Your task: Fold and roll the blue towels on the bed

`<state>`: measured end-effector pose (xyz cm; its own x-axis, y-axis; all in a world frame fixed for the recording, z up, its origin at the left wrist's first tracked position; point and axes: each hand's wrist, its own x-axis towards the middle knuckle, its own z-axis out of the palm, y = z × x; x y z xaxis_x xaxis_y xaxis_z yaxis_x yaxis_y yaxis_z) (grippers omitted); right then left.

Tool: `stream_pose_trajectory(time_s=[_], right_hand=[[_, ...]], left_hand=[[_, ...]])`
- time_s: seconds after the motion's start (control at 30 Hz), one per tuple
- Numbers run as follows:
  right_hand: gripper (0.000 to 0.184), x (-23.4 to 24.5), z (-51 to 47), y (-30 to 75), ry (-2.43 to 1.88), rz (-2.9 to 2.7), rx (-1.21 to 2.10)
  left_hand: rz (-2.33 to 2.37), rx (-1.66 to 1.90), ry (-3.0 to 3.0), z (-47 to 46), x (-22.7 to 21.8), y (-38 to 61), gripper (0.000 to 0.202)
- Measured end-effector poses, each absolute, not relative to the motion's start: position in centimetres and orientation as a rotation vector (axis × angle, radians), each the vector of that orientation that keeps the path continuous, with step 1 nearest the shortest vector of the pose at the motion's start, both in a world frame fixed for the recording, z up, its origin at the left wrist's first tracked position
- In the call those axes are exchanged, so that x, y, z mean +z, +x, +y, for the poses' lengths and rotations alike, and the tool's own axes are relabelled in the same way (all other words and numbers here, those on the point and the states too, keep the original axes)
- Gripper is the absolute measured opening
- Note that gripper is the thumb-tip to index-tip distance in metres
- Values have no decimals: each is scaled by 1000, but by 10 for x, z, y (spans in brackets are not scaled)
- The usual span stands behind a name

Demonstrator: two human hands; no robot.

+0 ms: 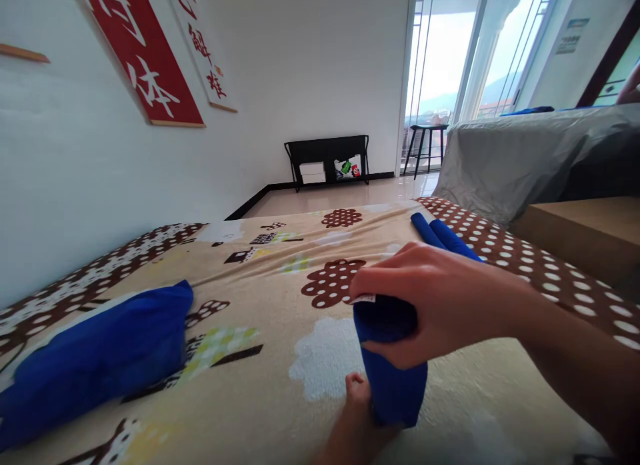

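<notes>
My right hand is wrapped around the top of a rolled blue cloth, fingers above and thumb below. This roll stands on the patterned blanket covering the bed. My left hand comes up from the lower edge and presses against the roll's lower end; only a thumb and part of the hand show. Two more rolled blue cloths lie side by side behind my right hand, near the blanket's spotted border.
A pile of blue fabric lies on the blanket at the left. A grey-covered piece of furniture and a wooden surface stand to the right. A black shelf sits against the far wall, a stool by the glass doors.
</notes>
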<state>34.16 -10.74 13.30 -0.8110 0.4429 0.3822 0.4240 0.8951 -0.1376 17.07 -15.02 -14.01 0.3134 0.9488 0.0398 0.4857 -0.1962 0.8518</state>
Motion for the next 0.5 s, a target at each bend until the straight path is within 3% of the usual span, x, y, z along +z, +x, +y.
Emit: stream_pose_trajectory(time_s=[0.13, 0.3, 0.5], right_hand=[[21, 138, -110, 345, -644, -2600, 4], [21, 140, -105, 358, -750, -2693, 16], [45, 168, -99, 427, -1053, -2576, -333]], left_hand=[[1342, 819, 1877, -145, -144, 177, 41], [1434, 686, 1955, -141, -144, 194, 36], [1338, 620, 2054, -138, -132, 202, 108]])
